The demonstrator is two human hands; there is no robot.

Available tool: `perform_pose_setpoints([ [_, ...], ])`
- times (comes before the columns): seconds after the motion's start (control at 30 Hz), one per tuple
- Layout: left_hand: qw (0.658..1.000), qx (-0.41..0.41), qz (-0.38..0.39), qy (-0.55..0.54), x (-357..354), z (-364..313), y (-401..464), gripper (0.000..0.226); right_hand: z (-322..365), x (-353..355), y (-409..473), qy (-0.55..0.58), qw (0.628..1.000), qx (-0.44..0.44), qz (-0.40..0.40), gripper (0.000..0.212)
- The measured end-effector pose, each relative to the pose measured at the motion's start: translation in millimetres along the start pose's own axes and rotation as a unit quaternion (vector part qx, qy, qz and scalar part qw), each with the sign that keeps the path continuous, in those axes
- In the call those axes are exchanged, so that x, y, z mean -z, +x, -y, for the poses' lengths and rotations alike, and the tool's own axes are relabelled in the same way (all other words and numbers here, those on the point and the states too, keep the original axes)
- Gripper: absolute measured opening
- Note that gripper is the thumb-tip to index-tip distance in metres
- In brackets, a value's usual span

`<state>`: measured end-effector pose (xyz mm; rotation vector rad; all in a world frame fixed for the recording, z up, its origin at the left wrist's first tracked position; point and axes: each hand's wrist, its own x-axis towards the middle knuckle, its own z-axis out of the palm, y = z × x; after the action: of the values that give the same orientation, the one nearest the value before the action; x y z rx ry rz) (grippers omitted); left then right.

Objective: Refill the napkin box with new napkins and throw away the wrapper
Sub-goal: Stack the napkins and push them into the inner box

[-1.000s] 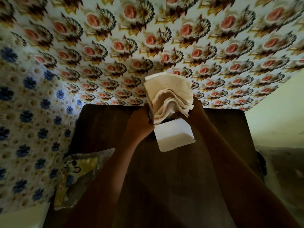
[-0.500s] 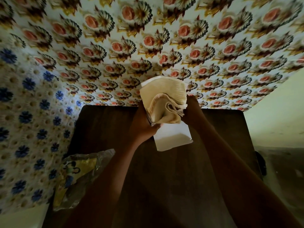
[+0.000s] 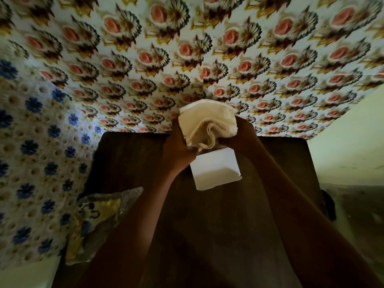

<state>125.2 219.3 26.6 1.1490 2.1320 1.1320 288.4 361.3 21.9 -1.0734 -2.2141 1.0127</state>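
A thick cream stack of napkins (image 3: 205, 123) is bent and squeezed between both my hands just above the white napkin box (image 3: 216, 171), which stands on the dark wooden table (image 3: 228, 225). My left hand (image 3: 178, 150) grips the stack's left side and lower edge. My right hand (image 3: 241, 134) presses its right side. The stack's lower end hides the box's opening. The crumpled clear and yellow wrapper (image 3: 97, 221) lies at the table's front left edge.
Floral-patterned wall covering (image 3: 207, 59) rises right behind the table's far edge and along its left side. A dark object (image 3: 329, 206) hangs off the table's right edge. Pale floor shows to the right.
Both hands have squeezed the napkin stack narrower and shifted it slightly left over the box. The box and wrapper have not moved.
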Motion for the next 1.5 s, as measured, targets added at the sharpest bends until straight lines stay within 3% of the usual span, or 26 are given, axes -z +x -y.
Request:
perform_pose_setpoints([
  [0.1,1.0,-0.017,-0.017,-0.015,-2.9,1.7,0.2,0.099,6.1,3.2,-0.8,0.069,0.998,0.002,-0.014,0.066],
  [0.2,0.998,0.016,-0.03,0.06,-4.5,8.1,-1.5,0.082,7.6,2.0,-3.7,0.008,1.0,0.02,-0.015,0.061],
  [0.3,0.99,0.045,0.016,0.131,-6.2,11.7,-3.2,0.085,5.4,2.9,-1.2,-0.087,0.996,0.016,0.02,0.066],
  [0.47,0.994,0.027,-0.008,0.102,-5.0,7.7,-2.0,0.086,16.3,6.8,2.2,-0.047,0.997,0.054,0.014,0.069],
  [0.6,0.97,-0.007,0.028,0.243,-5.1,6.4,-5.6,0.064,13.8,5.3,4.6,-0.082,0.995,0.019,0.051,0.058],
  [0.73,0.933,-0.005,0.077,0.351,-9.0,4.9,-9.2,0.051,13.5,-2.1,3.0,-0.197,0.974,0.027,0.106,0.05],
  [0.9,0.936,-0.011,0.059,0.347,-4.5,7.1,1.5,0.061,13.8,-5.0,8.7,-0.284,0.95,0.061,0.112,0.04],
  [1.07,0.915,-0.01,0.053,0.401,-6.3,2.7,2.9,0.041,18.3,-16.4,11.2,-0.45,0.875,0.121,0.135,0.025],
  [1.13,0.914,0.007,0.06,0.402,-7.1,-1.2,4.8,0.035,19.3,-20.6,14.6,-0.471,0.863,0.122,0.14,0.021],
  [1.2,0.921,0.007,0.069,0.384,-6.0,-2.6,8.4,0.035,16.7,-17.4,17.0,-0.457,0.866,0.127,0.158,0.027],
  [1.27,0.934,-0.009,0.043,0.353,-5.3,3.2,9.2,0.038,15.6,-8.8,15.5,-0.392,0.898,0.108,0.168,0.041],
  [1.37,0.945,-0.036,-0.065,0.317,-5.2,12.3,-5.1,0.056,9.5,0.2,0.1,-0.223,0.973,0.042,0.05,0.047],
  [1.43,0.963,0.044,-0.123,0.237,-6.8,21.7,-14.6,0.08,-1.9,-0.7,-11.1,-0.166,0.984,-0.036,-0.061,0.055],
  [1.5,0.971,0.185,-0.133,0.069,-7.1,26.8,-18.7,0.098,-9.0,-1.1,-16.5,-0.069,0.982,-0.145,-0.102,0.065],
])
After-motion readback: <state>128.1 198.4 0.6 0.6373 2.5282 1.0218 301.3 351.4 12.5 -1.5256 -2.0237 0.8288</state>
